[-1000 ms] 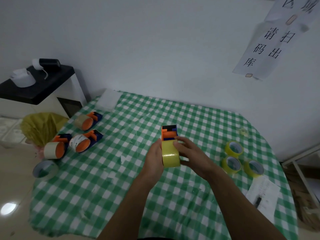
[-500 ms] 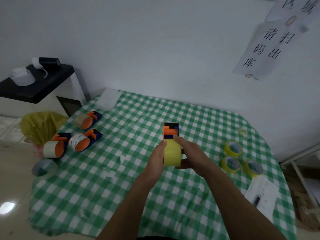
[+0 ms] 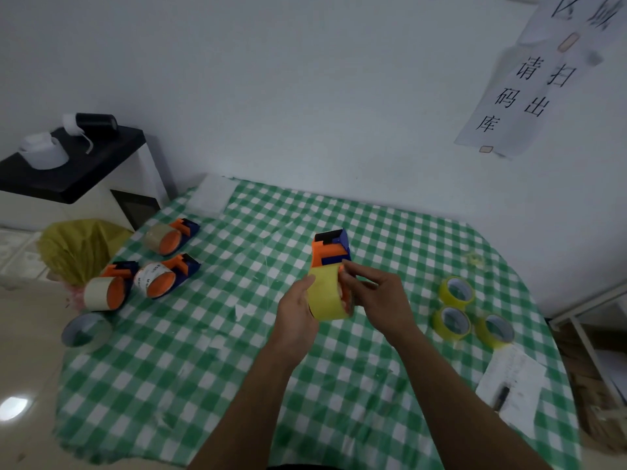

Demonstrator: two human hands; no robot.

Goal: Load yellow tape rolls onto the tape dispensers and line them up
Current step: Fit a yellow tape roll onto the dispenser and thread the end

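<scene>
Above the middle of the table I hold an orange and blue tape dispenser (image 3: pixel 330 251) with a yellow tape roll (image 3: pixel 325 295) on it. My left hand (image 3: pixel 294 315) grips the roll and dispenser from the left. My right hand (image 3: pixel 381 298) holds the right side, its fingertips pinching at the top edge of the roll. Three more yellow rolls (image 3: pixel 456 291) (image 3: pixel 452 322) (image 3: pixel 494 330) lie flat at the right. Three dispensers with pale rolls (image 3: pixel 171 236) (image 3: pixel 166 278) (image 3: pixel 108 290) lie at the left.
The table wears a green and white checked cloth (image 3: pixel 203 368). A grey tape roll (image 3: pixel 85 331) sits at its left edge. A paper sheet with a pen (image 3: pixel 512 388) lies at the right front. A black-topped cabinet (image 3: pixel 68 167) and a yellow bag (image 3: pixel 78 249) stand left.
The dispenser has tilted slightly to the right in my hands. My right fingers have shifted from the roll's side up to its top edge near the orange part.
</scene>
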